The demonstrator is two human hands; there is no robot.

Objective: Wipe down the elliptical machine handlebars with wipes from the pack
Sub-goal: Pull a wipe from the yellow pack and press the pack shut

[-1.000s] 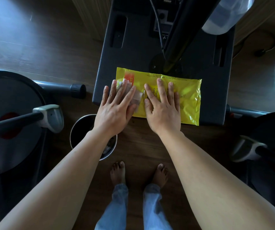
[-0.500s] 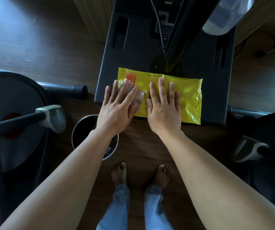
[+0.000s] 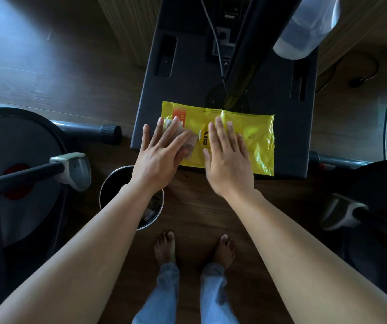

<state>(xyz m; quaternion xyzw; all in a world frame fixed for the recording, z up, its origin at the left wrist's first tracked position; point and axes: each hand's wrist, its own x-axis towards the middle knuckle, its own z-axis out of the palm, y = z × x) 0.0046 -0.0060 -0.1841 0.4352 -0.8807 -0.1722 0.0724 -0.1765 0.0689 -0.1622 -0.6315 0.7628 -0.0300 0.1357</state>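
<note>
Now, left hand [image 3: 157, 157]: fingers straight, flat on the flap [image 3: 191, 142].
Right hand [image 3: 228, 164]: fingers straight, pressing the pack [image 3: 255, 136].
Risk: flap may not reseal; wipes dry out.

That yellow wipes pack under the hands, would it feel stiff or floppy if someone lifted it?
Probably floppy: the yellow pack is creased film lying flat on the dark platform. Its glossy surface looks slippery, so it may slide when pushed. Slim, so likely light.

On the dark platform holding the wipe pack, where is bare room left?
Bare: the platform behind the yellow pack, between the left slot and the post; a narrow strip right of the pack. Crowded: the front, where left hand and right hand lie on the pack.
</note>
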